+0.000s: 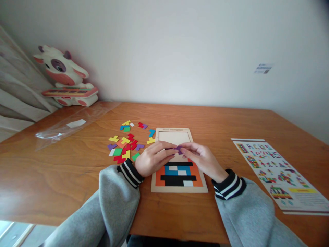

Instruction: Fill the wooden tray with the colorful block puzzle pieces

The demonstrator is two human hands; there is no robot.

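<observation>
A wooden puzzle board (179,189) lies in front of me, its lower part filled with black, orange, blue and white pieces and its upper part bare. Over its middle, a small purple piece (179,150) is between my two hands. My right hand (202,157) pinches it with thumb and forefinger. My left hand (155,157) reaches in from the left, fingers close together with the tips at the piece's left side; part of what they hold is hidden. Left of the board lie loose coloured pieces, among them a green one (117,152) and a yellow one (113,138).
A printed pattern sheet (280,175) lies on the right of the wooden table (218,127). At the back left stand a cow toy with a keyboard (69,92) and, before it, a clear plastic bag (56,132). A wall closes off the far side.
</observation>
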